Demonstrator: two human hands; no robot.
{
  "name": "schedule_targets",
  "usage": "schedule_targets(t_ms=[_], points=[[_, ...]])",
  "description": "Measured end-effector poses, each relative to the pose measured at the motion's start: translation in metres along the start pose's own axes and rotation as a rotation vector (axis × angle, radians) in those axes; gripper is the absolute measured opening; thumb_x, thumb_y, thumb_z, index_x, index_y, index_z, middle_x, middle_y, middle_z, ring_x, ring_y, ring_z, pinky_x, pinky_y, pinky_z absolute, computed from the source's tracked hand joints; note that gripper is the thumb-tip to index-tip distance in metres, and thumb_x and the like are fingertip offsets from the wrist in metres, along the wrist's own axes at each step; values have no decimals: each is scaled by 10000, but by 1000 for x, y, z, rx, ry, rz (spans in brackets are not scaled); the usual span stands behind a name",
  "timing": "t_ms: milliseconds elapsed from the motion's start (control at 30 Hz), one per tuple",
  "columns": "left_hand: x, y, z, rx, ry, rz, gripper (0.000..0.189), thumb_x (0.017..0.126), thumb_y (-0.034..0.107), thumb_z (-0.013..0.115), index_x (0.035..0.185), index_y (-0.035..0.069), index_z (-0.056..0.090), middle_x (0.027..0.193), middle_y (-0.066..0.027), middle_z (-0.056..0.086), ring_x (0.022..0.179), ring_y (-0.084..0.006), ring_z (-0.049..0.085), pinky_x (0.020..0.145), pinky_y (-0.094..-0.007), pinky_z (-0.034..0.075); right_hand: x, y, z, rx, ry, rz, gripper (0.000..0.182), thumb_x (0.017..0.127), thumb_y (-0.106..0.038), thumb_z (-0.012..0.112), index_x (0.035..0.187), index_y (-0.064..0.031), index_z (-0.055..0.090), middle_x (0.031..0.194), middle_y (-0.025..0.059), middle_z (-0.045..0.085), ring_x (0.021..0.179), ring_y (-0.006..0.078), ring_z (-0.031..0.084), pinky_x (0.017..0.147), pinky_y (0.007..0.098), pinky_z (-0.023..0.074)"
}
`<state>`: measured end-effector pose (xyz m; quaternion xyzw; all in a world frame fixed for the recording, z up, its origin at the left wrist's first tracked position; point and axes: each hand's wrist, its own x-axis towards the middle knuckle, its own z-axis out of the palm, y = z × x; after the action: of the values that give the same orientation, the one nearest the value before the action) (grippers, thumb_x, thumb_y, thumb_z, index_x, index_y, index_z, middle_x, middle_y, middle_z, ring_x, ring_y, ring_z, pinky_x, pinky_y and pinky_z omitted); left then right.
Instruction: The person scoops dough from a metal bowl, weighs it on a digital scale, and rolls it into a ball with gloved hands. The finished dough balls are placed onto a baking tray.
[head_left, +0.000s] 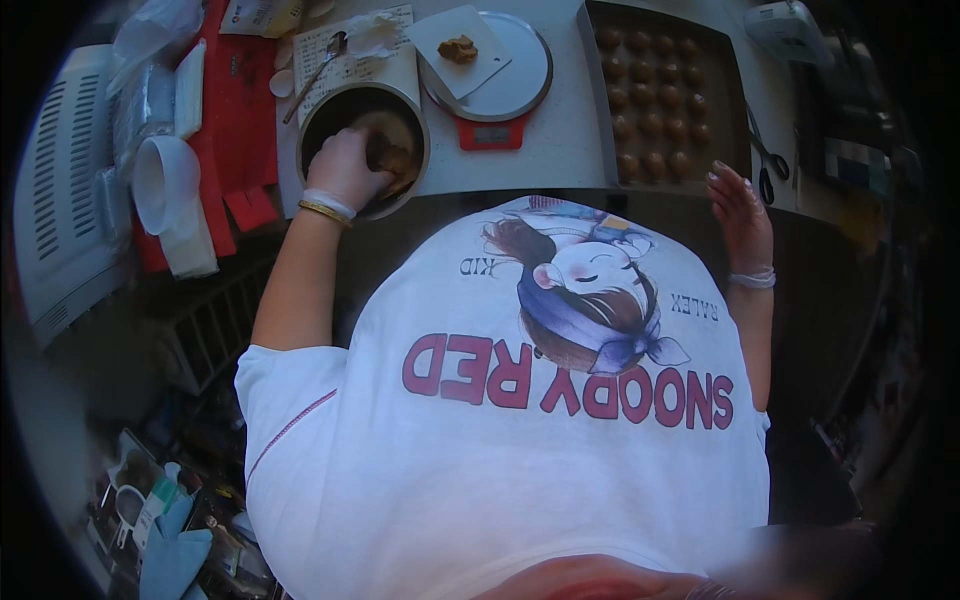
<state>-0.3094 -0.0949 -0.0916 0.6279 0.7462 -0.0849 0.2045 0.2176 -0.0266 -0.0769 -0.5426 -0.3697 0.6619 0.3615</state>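
Note:
My left hand (343, 174), in a thin clear glove with a gold bangle at the wrist, reaches into a round metal bowl (421, 127). Its fingers and thumb close around brown paste (395, 166) there; the fingertips are partly hidden. A digital kitchen scale (532, 67) with a red base stands right of the bowl. On its round plate rests a white square sheet (480, 79) bearing a small lump of the same paste (457, 49). My right hand (742, 214), also gloved, is raised empty beside the near right corner of a dark baking tray (739, 112).
Rows of brown balls (652, 97) fill much of the tray. Scissors (769, 161) lie to its right, below a white device (787, 30). Behind the bowl are a handwritten sheet (360, 71) and a spoon (319, 75). White plastic cups (165, 184) and a vented white appliance (64, 187) stand left.

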Motion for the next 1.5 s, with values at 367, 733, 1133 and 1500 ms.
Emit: schedule_targets(t_ms=[367,733,1133,1500], points=[[15,-19,-14,-14,159,38,597,738,259,761,1279,82,579,1158,-156,599,1092,-316,588,930,-403,503,-7,2,-2,30,46,-25,403,1024,-366,452,1262,-79,604,1179,90,664,1063,186,629,900,296,473],[100,56,-26,7,396,313,380,846,174,642,1225,169,655,1086,-132,670,1006,-300,644,890,-401,516,-5,9,-5,41,8,-48,404,1022,-364,461,1259,-69,601,1169,95,667,1062,196,638,891,303,491],[125,55,-22,-312,251,158,242,854,197,664,1082,152,730,1000,-110,715,933,-273,680,869,-367,531,-19,22,-15,68,97,-48,393,1032,-340,432,1259,-67,601,1153,99,674,1051,191,644,882,302,500],[85,-10,-41,-1724,-200,136,337,885,64,674,1211,2,618,1130,-133,672,1026,-212,673,899,-277,540,-12,28,1,72,100,-52,385,1037,-337,422,1246,-77,614,1169,92,667,1045,187,639,901,308,491]])
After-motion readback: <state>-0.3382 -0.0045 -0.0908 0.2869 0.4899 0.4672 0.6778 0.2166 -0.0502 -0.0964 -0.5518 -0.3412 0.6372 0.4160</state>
